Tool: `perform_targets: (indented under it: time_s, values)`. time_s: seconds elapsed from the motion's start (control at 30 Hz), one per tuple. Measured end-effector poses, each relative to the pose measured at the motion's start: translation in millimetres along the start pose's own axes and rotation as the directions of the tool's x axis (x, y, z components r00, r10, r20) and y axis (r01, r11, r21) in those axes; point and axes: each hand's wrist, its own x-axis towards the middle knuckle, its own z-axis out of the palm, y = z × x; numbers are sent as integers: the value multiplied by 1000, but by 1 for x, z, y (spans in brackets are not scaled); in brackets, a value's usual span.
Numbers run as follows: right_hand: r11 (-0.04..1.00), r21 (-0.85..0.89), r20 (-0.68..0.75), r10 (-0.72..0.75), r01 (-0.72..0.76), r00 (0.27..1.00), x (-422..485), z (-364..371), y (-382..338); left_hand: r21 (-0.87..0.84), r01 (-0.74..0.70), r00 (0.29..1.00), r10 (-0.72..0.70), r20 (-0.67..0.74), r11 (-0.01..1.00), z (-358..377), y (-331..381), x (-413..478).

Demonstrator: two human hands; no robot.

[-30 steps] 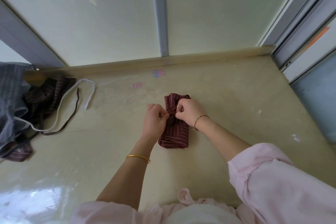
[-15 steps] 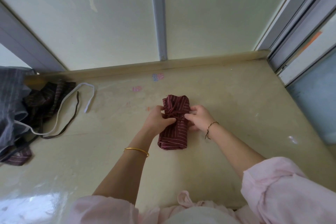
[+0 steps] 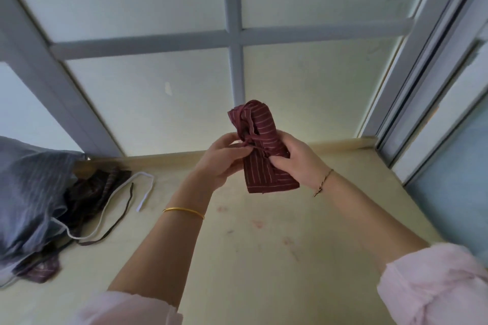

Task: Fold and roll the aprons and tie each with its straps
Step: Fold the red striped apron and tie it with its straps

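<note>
A maroon striped apron [image 3: 260,148], rolled into a tight bundle with a strap knotted around its middle, is held up in the air above the yellowish counter [image 3: 264,245]. My left hand [image 3: 220,161] pinches the knot on the bundle's left side. My right hand [image 3: 295,158] cups the bundle from the right and behind. The bundle stands nearly upright, its lower end flat and its upper end bunched.
A heap of loose aprons lies at the left edge: a grey striped one [image 3: 29,192], a dark brown one [image 3: 97,190] and a maroon piece [image 3: 42,272]. White strap [image 3: 126,198] and dark strap [image 3: 118,221] trail from the heap onto the counter. A frosted window is behind.
The rolled apron was lying on the counter with both hands working its strap; now both hands have lifted it off the counter, and the view has tilted upward.
</note>
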Motion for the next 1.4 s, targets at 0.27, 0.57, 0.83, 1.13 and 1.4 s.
perform_targets:
  time_s: [0.27, 0.57, 0.83, 1.13, 1.4]
  values:
    - [935, 353, 67, 8, -32, 998, 15, -41, -50, 96, -280, 960, 279, 25, 955, 31, 71, -19]
    - [496, 848, 297, -152, -187, 943, 15, -76, -69, -80, -313, 947, 318, 48, 946, 53, 123, -17]
    - [514, 858, 228, -356, -14, 906, 40, -98, -119, 15, -390, 908, 382, 169, 921, 75, 200, -12]
    - [850, -103, -576, -474, 516, 666, 99, -146, -239, 384, -628, 742, 670, 33, 677, 102, 320, -9]
    - [771, -637, -633, -526, 4, 568, 172, -164, -317, 293, -659, 714, 699, -47, 693, 111, 373, 16]
